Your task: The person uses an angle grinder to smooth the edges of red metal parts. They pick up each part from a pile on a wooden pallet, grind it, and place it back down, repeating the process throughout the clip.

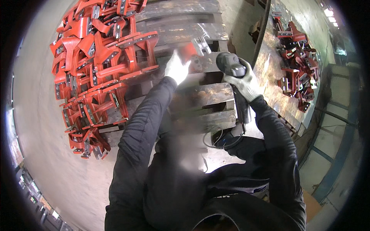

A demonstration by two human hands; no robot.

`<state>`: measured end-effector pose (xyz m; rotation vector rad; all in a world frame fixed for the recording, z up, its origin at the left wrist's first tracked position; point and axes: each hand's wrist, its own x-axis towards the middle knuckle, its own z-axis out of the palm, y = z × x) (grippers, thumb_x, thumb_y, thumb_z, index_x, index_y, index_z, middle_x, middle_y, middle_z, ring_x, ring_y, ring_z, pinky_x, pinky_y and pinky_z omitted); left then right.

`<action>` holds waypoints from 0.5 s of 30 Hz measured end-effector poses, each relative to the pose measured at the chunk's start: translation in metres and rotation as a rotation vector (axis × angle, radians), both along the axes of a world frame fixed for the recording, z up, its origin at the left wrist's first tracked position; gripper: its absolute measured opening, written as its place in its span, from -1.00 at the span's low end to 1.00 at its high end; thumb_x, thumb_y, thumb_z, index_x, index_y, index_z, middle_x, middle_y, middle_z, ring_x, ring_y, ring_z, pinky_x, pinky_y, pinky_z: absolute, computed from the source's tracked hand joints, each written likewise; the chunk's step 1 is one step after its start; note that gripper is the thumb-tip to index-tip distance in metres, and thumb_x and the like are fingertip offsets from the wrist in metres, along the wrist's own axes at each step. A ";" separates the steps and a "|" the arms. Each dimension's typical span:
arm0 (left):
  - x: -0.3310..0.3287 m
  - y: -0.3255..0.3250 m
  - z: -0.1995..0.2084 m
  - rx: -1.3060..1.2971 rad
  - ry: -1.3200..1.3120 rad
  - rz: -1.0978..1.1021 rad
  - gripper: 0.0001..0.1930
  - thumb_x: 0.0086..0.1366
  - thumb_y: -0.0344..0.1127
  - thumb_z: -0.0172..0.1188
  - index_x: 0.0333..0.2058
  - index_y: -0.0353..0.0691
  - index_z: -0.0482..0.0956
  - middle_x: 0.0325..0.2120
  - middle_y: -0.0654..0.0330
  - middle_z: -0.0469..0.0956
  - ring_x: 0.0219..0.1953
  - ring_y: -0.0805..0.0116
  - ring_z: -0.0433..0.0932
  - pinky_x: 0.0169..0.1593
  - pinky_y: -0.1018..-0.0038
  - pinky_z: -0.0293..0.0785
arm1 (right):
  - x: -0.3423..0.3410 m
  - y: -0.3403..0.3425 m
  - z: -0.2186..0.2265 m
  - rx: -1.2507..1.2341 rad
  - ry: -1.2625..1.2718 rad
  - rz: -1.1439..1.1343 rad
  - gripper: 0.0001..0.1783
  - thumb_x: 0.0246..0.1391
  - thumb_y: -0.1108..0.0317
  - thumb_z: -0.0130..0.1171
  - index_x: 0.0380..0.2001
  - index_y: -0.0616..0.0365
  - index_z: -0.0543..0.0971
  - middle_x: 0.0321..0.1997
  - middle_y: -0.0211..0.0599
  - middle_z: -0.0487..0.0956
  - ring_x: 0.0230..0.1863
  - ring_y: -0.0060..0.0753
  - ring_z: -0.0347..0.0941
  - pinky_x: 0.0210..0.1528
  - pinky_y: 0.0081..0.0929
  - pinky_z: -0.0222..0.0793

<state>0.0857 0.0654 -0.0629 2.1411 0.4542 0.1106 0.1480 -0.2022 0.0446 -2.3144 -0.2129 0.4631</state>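
1. The gloved left hand (177, 68) grips a blurred red metal part (189, 51) above the wooden pallet (212, 94).
2. The gloved right hand (246, 81) is wrapped around a black power tool (230, 64), near that part.
3. Red brackets (101, 48) lie heaped at left; more red pieces (295, 79) lie on a board (266, 73) at right.

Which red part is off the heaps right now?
The red part in the left hand, blurred, above the pallet. Others lie in the big heap at left or the smaller heap at right.
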 end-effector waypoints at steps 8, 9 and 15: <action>-0.016 0.016 0.018 0.309 0.073 -0.101 -0.39 0.30 -0.08 0.23 0.19 -0.26 0.24 0.02 -0.23 0.47 -0.11 -0.21 0.61 -0.10 0.05 0.58 | 0.070 0.066 -0.075 -0.034 -0.035 0.334 0.04 -0.25 -0.05 0.51 0.30 0.14 0.33 0.18 0.01 0.55 0.18 -0.10 0.53 0.23 -0.33 0.43; -0.015 0.016 0.019 0.355 0.137 -0.159 -0.36 0.31 -0.08 0.22 0.22 -0.29 0.20 0.09 -0.24 0.38 -0.13 -0.24 0.61 -0.11 0.05 0.59 | 0.075 0.077 -0.076 -0.062 -0.057 0.385 0.05 -0.27 -0.05 0.51 0.29 0.13 0.33 0.12 -0.01 0.59 0.12 -0.13 0.57 0.20 -0.35 0.45; -0.015 0.017 0.035 0.349 0.182 -0.229 -0.38 0.32 -0.09 0.21 0.19 -0.34 0.22 0.01 -0.24 0.44 -0.11 -0.25 0.59 -0.08 0.04 0.56 | 0.093 0.113 -0.089 -0.173 -0.062 0.567 -0.15 0.01 0.04 0.31 0.30 0.23 0.29 0.17 0.03 0.55 0.16 -0.05 0.52 0.21 -0.37 0.43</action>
